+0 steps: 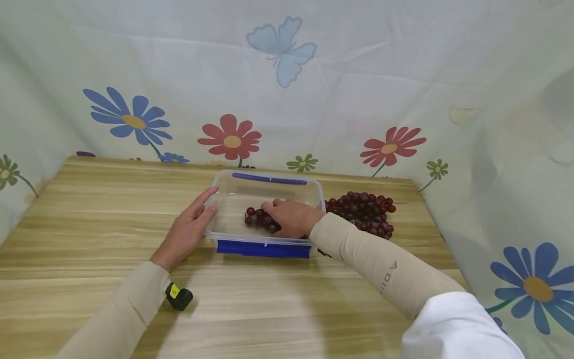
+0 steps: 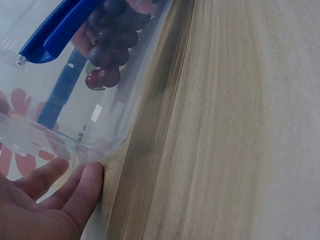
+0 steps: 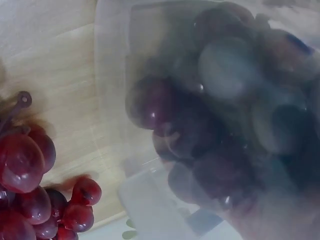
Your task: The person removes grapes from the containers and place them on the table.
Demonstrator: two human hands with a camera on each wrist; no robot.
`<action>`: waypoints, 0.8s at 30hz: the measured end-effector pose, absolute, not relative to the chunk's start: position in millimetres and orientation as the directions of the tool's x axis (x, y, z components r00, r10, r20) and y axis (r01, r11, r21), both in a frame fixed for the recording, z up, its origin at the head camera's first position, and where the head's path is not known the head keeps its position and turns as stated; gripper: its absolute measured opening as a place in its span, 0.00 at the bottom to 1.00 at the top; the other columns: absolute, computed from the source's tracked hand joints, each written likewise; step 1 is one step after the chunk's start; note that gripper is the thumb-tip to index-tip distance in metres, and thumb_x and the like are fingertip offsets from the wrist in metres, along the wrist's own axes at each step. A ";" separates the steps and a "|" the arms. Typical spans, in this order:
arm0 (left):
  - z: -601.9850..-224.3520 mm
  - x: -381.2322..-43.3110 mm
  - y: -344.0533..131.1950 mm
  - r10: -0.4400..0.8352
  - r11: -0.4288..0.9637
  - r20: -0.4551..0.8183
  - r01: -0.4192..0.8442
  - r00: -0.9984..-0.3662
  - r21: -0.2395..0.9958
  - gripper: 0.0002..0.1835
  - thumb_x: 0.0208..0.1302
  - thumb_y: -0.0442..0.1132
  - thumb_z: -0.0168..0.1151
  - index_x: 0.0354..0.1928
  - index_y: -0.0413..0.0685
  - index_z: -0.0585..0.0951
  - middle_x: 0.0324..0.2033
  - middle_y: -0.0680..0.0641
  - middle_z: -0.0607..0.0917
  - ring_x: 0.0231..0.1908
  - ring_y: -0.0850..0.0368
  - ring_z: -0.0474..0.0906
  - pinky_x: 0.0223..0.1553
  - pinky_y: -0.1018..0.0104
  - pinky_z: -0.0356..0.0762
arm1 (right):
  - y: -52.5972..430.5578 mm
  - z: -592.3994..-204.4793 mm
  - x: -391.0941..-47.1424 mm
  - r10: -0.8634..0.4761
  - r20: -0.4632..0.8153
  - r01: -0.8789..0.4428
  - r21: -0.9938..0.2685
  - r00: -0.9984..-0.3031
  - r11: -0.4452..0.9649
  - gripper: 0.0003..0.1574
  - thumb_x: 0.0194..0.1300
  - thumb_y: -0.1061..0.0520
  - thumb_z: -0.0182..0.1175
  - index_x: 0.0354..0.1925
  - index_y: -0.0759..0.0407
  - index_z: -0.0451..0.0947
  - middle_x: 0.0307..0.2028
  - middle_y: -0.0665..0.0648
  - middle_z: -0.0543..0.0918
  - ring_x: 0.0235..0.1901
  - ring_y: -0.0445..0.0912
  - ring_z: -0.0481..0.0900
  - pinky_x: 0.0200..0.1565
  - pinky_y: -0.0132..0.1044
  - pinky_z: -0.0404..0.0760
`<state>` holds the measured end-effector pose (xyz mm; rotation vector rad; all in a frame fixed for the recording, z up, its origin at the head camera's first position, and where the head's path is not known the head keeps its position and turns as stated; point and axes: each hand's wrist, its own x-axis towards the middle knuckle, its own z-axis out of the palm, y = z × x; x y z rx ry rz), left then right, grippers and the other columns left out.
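A clear plastic food container (image 1: 229, 204) with blue latches (image 1: 264, 249) stands on the table, its top uncovered. Inside it, my right hand (image 1: 293, 218) grips a bunch of dark red grapes (image 1: 257, 219); part of the bunch is hidden beneath the palm. Through the clear wall in the left wrist view, fingers show on both sides of these grapes (image 2: 111, 52). At the container's left end, my left hand (image 1: 186, 230) touches the wall with extended fingertips (image 2: 91, 172). More red grapes (image 1: 363, 209) lie on the table just right of the container, partly behind my right forearm.
The wood-grain table (image 1: 112, 214) meets a flower-printed cloth (image 1: 179, 89) along its back and right sides. A small black device (image 1: 180, 297) with a yellow label sits at my left wrist.
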<state>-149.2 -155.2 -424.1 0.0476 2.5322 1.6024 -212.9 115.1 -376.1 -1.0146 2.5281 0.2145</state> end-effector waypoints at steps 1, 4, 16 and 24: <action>-424.1 -149.1 -155.1 0.103 0.430 -0.105 -0.051 -0.989 0.902 0.33 0.79 0.67 0.43 0.82 0.79 0.54 0.77 0.38 0.67 0.63 0.39 0.73 0.55 0.52 0.73 | 114.8 -376.3 -212.2 -0.641 -0.415 -0.706 0.007 -0.646 0.708 0.40 0.73 0.42 0.64 0.74 0.53 0.61 0.62 0.59 0.80 0.58 0.54 0.83 0.63 0.46 0.82; -423.8 -148.5 -154.9 0.104 0.423 -0.104 -0.051 -0.989 0.905 0.33 0.79 0.66 0.43 0.82 0.79 0.54 0.79 0.38 0.65 0.69 0.38 0.71 0.59 0.46 0.74 | 115.3 -377.5 -210.2 -0.677 -0.374 -0.740 0.041 -0.634 0.671 0.36 0.72 0.45 0.67 0.69 0.52 0.64 0.56 0.56 0.83 0.54 0.53 0.85 0.58 0.46 0.85; -424.5 -148.0 -154.6 0.103 0.416 -0.111 -0.058 -0.988 0.907 0.31 0.80 0.65 0.44 0.80 0.85 0.54 0.82 0.43 0.60 0.78 0.36 0.62 0.67 0.37 0.70 | 118.6 -376.4 -202.4 -0.763 -0.224 -0.795 0.152 -0.606 0.587 0.33 0.67 0.45 0.72 0.63 0.47 0.67 0.49 0.55 0.84 0.48 0.51 0.85 0.51 0.45 0.88; -424.7 -148.8 -155.5 0.103 0.419 -0.114 -0.061 -0.988 0.906 0.30 0.79 0.66 0.44 0.79 0.88 0.55 0.81 0.44 0.61 0.75 0.38 0.65 0.64 0.41 0.71 | 122.4 -372.0 -198.7 -0.799 -0.117 -0.804 0.177 -0.590 0.568 0.25 0.68 0.48 0.71 0.58 0.45 0.72 0.44 0.54 0.84 0.44 0.51 0.84 0.47 0.45 0.88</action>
